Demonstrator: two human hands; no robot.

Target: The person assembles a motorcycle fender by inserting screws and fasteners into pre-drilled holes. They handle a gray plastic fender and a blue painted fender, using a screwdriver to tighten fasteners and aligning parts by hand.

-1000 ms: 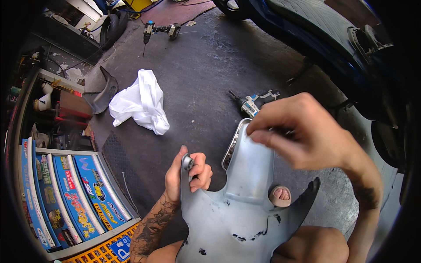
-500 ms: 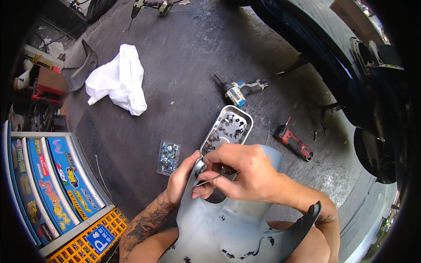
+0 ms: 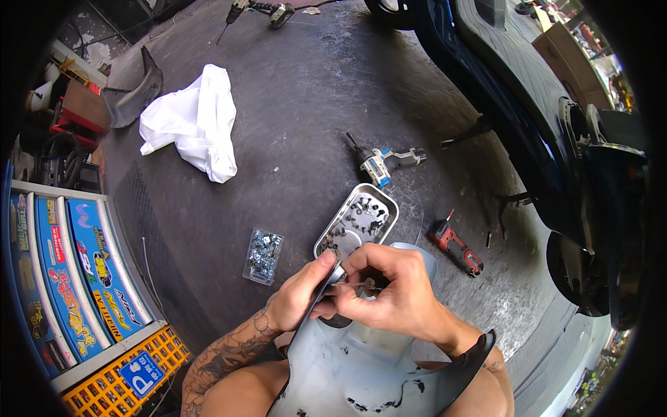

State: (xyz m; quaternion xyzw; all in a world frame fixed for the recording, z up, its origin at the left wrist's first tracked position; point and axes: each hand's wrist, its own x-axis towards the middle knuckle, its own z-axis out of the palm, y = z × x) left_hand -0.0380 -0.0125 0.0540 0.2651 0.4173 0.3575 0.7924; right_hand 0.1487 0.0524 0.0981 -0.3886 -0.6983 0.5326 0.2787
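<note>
A scuffed grey moulded panel with black marks rests across my lap. My left hand is closed on its upper left edge, thumb on top. At that edge sits a round dark fitting, between my two hands. My right hand pinches a thin metal rod-like piece, its tip beside the fitting. My fingers hide the rod's other end, so its kind does not show. Just beyond my hands, a metal tray contains small dark screws and fasteners. Left of it lies a clear box of shiny metal clips.
On the dark floor lie a blue-and-white power driver, a red power driver, a drill and a white cloth. A dark scooter stands right. A stickered drawer cabinet and yellow crate are left.
The panel's upper left edge has tipped and now shows more edge-on. Both hands have shifted slightly with it, and the rod lies flatter. The whole view has moved a little.
</note>
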